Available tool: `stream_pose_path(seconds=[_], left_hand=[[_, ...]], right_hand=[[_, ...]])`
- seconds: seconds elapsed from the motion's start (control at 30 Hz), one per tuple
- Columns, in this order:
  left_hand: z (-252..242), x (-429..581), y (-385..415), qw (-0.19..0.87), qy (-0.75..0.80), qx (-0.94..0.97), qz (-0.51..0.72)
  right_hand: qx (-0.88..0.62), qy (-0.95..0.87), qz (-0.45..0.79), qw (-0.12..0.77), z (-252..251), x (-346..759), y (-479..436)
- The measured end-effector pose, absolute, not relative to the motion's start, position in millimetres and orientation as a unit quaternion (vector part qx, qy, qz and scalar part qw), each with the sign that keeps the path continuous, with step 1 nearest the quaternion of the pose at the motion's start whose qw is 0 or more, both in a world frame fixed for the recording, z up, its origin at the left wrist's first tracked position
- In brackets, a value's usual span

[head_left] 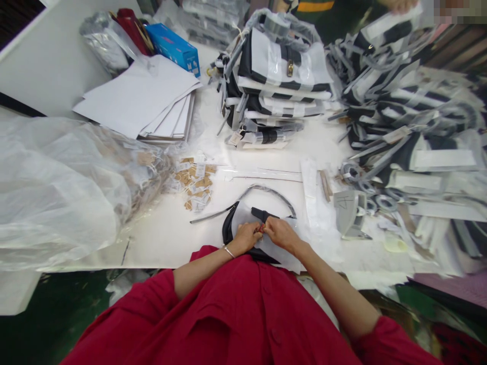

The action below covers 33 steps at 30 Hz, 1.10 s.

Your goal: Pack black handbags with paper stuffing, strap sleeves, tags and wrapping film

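A black handbag (228, 223), partly covered by a pale sheet, lies at the table's front edge against the red shirt. Its wrapped strap (266, 189) loops behind it. Over the bag's middle, below a black flap piece (262, 213), my two hands meet. My left hand (247, 236), with a bracelet at the wrist, has its fingers closed at a small red and gold-coloured piece. From the right, my right hand (277, 231) pinches at the same spot. The fingers hide most of that small piece.
Tags (196, 182) lie in a pile left of the bag, beside a large plastic bag (57, 192). Wrapped handbags (285, 66) are stacked behind, with more heaped at right. A grey tape dispenser (348, 215) stands right. Another person's hand (401, 6) shows at top right.
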<state>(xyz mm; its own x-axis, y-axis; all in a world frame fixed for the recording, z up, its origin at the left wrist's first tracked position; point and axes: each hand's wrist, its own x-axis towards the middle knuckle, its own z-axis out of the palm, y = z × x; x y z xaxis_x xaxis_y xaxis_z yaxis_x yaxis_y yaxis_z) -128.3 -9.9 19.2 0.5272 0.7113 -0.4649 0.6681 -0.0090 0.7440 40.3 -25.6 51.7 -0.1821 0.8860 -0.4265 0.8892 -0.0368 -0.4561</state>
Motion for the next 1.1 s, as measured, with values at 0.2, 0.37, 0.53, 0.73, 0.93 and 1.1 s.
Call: stream_pose_path(seconds=[0.2, 0.37, 0.53, 0.73, 0.93, 1.1], left_hand=[[19, -126, -8, 0.518, 0.497, 0.696, 0.013], [24, -127, -6, 0.532, 0.493, 0.688, 0.009], [26, -127, -6, 0.522, 0.49, 0.698, 0.003], [23, -128, -9, 0.507, 0.486, 0.712, 0.019], [20, -129, -11, 0.503, 0.469, 0.726, 0.023], [17, -129, -11, 0.489, 0.47, 0.735, 0.006]], right_hand=[[0.656, 0.637, -0.388, -0.117, 43, 41, -62], [0.705, 0.605, -0.347, -0.126, 50, 50, -56], [0.669, 0.684, -0.288, 0.047, 67, 45, -28], [0.657, 0.691, -0.24, 0.179, 82, 31, -11], [0.601, 0.728, -0.226, 0.242, 86, 22, -1], [0.58, 0.738, -0.231, 0.254, 90, 11, 6]])
